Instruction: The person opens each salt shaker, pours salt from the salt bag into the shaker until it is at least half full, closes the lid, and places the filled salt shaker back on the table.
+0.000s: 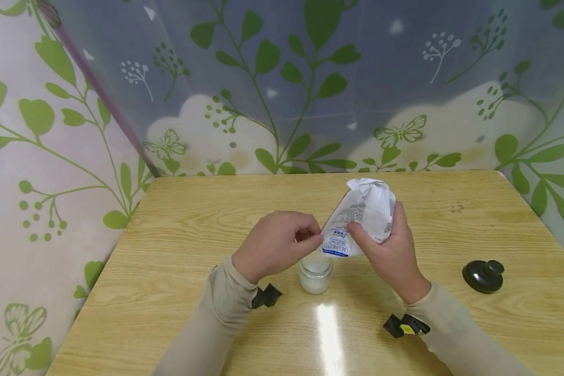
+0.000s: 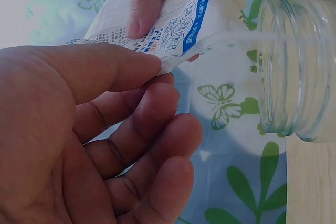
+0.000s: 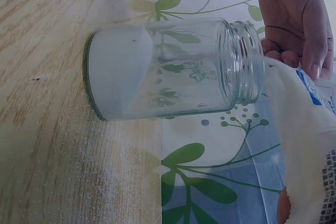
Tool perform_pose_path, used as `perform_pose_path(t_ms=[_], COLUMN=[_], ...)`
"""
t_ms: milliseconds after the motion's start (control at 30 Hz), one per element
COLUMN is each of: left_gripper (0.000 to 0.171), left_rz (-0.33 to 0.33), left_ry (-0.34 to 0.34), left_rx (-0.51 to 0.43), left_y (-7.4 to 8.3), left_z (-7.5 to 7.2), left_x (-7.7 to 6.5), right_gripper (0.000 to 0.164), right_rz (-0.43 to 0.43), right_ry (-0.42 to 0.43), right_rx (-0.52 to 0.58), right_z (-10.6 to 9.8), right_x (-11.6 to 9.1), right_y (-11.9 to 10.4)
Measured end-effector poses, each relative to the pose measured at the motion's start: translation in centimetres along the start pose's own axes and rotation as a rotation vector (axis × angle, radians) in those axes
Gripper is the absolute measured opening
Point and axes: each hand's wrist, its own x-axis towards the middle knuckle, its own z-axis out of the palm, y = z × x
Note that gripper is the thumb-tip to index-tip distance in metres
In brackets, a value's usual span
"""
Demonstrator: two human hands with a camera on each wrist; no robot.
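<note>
My right hand (image 1: 397, 256) grips a white plastic bag (image 1: 373, 209) with blue print and tilts it over a glass jar (image 1: 315, 282). Between thumb and index finger, my left hand (image 1: 278, 244) pinches the lower corner of the bag; its other fingers are loosely bent. In the left wrist view, a thin white stream runs from that corner into the mouth of the jar. The jar stands upright on the table, partly filled with white granules (image 3: 118, 72), as the right wrist view shows. The bag's top end is crumpled.
A black lid (image 1: 482, 275) with a round knob lies on the wooden table (image 1: 183, 219), right of the right hand. Fine white grains (image 3: 110, 182) are scattered by the jar's base. A leaf-patterned cloth (image 1: 282, 104) stands behind and beside the table.
</note>
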Motion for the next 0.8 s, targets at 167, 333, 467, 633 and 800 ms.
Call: perform_pose_path(t_ms=[167,333,467,633,800], left_gripper=[0.013,0.012,0.012,0.012,0.012], left_rz=[0.0,0.0,-0.004,-0.009,-0.008], left_ry=[0.001,0.003,0.002,-0.001,-0.001], left_rx=[0.004,0.007,0.003,-0.005,-0.004], left_y=[0.03,0.06,0.13,0.15,0.13], left_z=[-0.02,-0.03,-0.07,-0.08,-0.08], left_x=[0.0,-0.01,-0.03,-0.05,-0.07], right_gripper=[0.059,0.059,0.06,0.061,0.062], right_rz=[0.002,0.001,0.0,-0.001,0.001], right_ry=[0.0,-0.001,-0.003,-0.006,-0.009], right_rx=[0.003,0.007,0.007,0.002,-0.003], right_z=[-0.01,-0.01,-0.03,-0.03,-0.06], right_x=[0.0,0.0,-0.01,0.0,0.0], right_y=[0.05,0.06,0.07,0.04,0.06])
